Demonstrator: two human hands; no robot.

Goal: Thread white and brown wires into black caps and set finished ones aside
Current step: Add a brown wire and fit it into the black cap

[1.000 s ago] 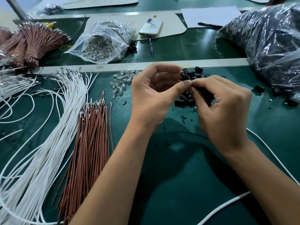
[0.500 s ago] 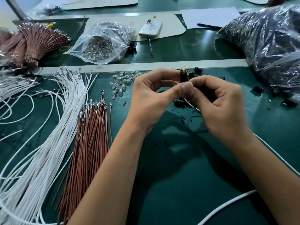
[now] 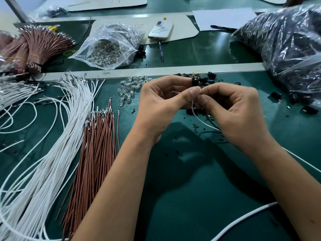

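- Two hands meet over the tabletop's middle: left hand [image 3: 161, 101] pinches a black cap [image 3: 194, 81]; right hand [image 3: 232, 112] pinches a white wire [image 3: 199, 117] below it.
- Clear bag [image 3: 111, 47] at the far edge holds silvery parts.
- Large bag [image 3: 284, 46] at the far right corner holds dark pieces.

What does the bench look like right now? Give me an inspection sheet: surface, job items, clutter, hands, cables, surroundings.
Surface: green mat, black scraps scattered mid-bench.
Job's things: white wires fanned at left; brown wires beside them; loose black caps under the hands; clear bulbs in a small heap.
Clutter: phone, pen, paper sheet.
Grippers: left hand pinches a black cap; right hand pinches a white wire at it.
Cables: thick white cable at lower right.
Surroundings: bag of bulbs, bag of black parts, bundled brown wires.
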